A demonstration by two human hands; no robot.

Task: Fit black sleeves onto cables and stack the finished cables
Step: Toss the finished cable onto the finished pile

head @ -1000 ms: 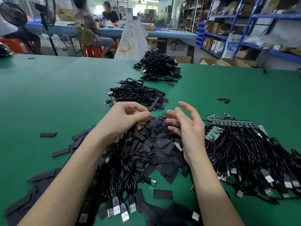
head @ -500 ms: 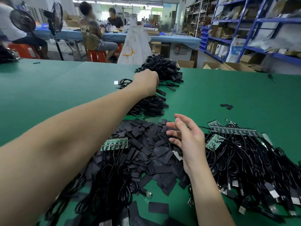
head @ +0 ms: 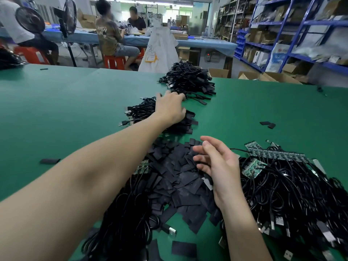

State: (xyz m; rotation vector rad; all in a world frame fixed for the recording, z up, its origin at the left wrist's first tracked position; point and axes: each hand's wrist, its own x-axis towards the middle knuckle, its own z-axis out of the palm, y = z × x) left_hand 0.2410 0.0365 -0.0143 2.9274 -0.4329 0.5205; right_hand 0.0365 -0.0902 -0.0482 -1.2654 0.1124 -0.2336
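Left hand at the finished stack, right hand waiting over the sleeves

The left hand (head: 170, 108) rests on the near stack (head: 143, 112) at 12 o'clock; whether it grips a cable I cannot tell. The right hand (head: 219, 166) hovers with relaxed fingers, holding nothing, above the sleeves (head: 175, 172). Two stacks look done, the far stack (head: 190, 80) beyond. Many bare cables (head: 293, 189) at 3 o'clock remain, so I judge much work is left. No writing is readable.
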